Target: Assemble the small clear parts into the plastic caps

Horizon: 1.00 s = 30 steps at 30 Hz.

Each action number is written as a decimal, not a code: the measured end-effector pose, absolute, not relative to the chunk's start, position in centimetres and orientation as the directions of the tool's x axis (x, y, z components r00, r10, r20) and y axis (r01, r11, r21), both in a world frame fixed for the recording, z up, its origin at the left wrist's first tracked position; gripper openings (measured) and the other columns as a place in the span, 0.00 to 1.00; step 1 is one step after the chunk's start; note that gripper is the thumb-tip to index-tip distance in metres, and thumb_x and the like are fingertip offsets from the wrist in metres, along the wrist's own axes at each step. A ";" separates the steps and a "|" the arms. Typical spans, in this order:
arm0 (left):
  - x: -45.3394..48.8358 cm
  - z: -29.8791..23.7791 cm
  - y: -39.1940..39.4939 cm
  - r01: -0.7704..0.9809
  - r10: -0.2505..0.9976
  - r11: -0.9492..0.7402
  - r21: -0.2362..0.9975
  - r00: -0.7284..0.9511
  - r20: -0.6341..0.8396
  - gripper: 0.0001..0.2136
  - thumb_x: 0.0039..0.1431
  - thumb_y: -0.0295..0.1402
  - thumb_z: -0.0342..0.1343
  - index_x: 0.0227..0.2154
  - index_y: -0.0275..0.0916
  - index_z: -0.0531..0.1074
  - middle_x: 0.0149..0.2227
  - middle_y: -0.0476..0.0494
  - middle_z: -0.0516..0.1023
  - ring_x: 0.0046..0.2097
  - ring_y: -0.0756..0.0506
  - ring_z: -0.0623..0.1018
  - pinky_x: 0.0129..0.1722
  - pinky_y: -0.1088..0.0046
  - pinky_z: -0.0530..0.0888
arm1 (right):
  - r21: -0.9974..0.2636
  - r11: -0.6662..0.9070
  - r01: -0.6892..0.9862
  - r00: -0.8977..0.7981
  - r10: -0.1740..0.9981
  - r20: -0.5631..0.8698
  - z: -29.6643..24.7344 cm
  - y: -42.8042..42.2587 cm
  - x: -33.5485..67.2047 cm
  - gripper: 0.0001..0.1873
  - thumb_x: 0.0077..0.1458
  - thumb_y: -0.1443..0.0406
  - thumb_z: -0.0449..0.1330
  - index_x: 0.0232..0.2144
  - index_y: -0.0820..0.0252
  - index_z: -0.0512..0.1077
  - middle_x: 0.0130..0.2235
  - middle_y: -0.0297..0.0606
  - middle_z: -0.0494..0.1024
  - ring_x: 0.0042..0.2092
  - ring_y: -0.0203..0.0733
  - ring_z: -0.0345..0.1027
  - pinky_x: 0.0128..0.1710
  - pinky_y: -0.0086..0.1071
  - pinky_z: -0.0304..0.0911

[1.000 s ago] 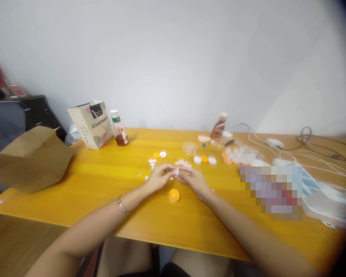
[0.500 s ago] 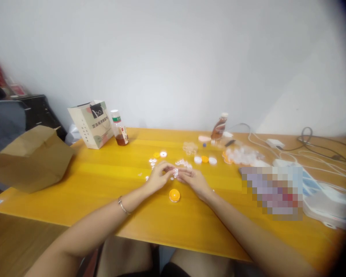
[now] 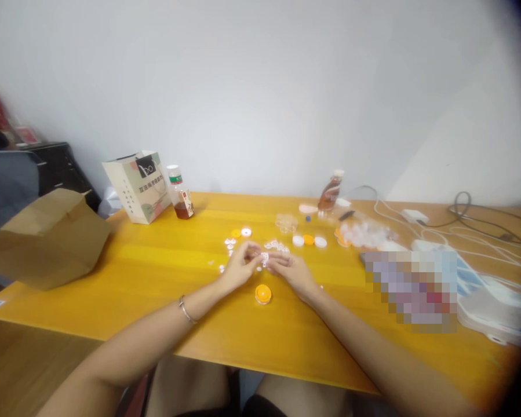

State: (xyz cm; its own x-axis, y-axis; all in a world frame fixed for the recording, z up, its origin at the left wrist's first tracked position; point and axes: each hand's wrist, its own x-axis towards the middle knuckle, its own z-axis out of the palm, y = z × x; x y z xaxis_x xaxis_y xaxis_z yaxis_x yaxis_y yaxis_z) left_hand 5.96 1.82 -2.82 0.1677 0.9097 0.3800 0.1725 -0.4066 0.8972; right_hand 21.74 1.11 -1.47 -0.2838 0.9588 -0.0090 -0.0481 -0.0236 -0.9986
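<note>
My left hand [image 3: 238, 267] and my right hand [image 3: 292, 270] meet fingertip to fingertip over the yellow table [image 3: 156, 278]. Between them they pinch a small white piece [image 3: 265, 256], too small to name. An orange cap [image 3: 263, 294] lies on the table just below the hands. Several tiny white beads [image 3: 230, 242] are scattered to the left of the hands, and more white pieces [image 3: 277, 245] lie right behind them. A bracelet sits on my left wrist.
Behind stand a paper gift bag [image 3: 139, 186], a small bottle [image 3: 180, 194], a brown bottle [image 3: 330, 191], white and orange caps [image 3: 308, 240] and a clear plastic bag [image 3: 364, 233]. Cables [image 3: 473, 229] run at the right. A brown paper bag [image 3: 43, 237] overhangs the table's left end.
My hands stay together at the same spot; the fingers shift only slightly around the small white piece.
</note>
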 end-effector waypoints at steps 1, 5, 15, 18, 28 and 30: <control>6.0 -2.9 1.8 0.165 0.912 -0.400 0.902 0.176 0.372 0.09 0.51 0.32 0.53 0.35 0.36 0.65 0.31 0.47 0.70 0.33 0.51 0.71 0.34 0.76 0.68 | -0.999 -0.024 -0.049 -0.281 0.960 -0.009 -1.5 1.1 21.7 0.16 0.39 0.61 0.62 0.34 0.61 0.73 0.33 0.38 0.78 0.38 0.41 0.70 0.44 0.36 0.62; 5.9 -3.1 2.1 0.169 0.913 -0.381 0.909 0.227 0.340 0.10 0.51 0.34 0.53 0.35 0.36 0.68 0.30 0.46 0.72 0.33 0.50 0.71 0.35 0.75 0.68 | -0.999 -0.025 -0.043 -0.280 0.960 -0.012 -1.6 1.1 21.7 0.16 0.39 0.62 0.62 0.34 0.61 0.73 0.33 0.39 0.78 0.38 0.41 0.71 0.45 0.38 0.62; 5.9 -2.8 1.9 0.157 0.909 -0.394 0.905 0.212 0.359 0.08 0.49 0.33 0.55 0.30 0.33 0.69 0.29 0.44 0.74 0.32 0.49 0.74 0.35 0.74 0.70 | -1.000 0.031 0.002 -0.292 0.956 0.030 -1.1 0.8 21.8 0.15 0.39 0.61 0.62 0.32 0.61 0.73 0.30 0.37 0.78 0.37 0.42 0.71 0.45 0.40 0.62; 6.0 -2.6 1.7 0.160 0.908 -0.400 0.903 0.204 0.366 0.07 0.49 0.33 0.55 0.30 0.33 0.69 0.28 0.44 0.74 0.32 0.49 0.74 0.35 0.74 0.70 | -0.998 0.058 0.018 -0.307 0.950 0.050 -1.1 0.8 21.7 0.14 0.40 0.60 0.61 0.32 0.61 0.73 0.30 0.37 0.78 0.36 0.42 0.71 0.45 0.40 0.62; 4.8 -1.4 2.4 0.123 0.891 -0.452 0.884 0.013 0.454 0.08 0.49 0.35 0.55 0.30 0.35 0.69 0.30 0.45 0.73 0.33 0.50 0.73 0.37 0.74 0.69 | -0.740 0.531 0.412 -0.518 0.805 0.289 0.6 -0.6 22.8 0.19 0.43 0.55 0.59 0.37 0.58 0.64 0.33 0.36 0.69 0.33 0.36 0.62 0.34 0.32 0.61; 4.5 -1.2 2.4 0.117 0.888 -0.455 0.883 -0.006 0.459 0.08 0.49 0.35 0.55 0.30 0.35 0.69 0.31 0.45 0.73 0.34 0.50 0.73 0.38 0.74 0.69 | -0.658 0.616 0.434 -0.654 0.717 0.240 1.0 -1.2 23.0 0.27 0.37 0.53 0.63 0.40 0.56 0.62 0.35 0.35 0.67 0.35 0.37 0.61 0.35 0.32 0.59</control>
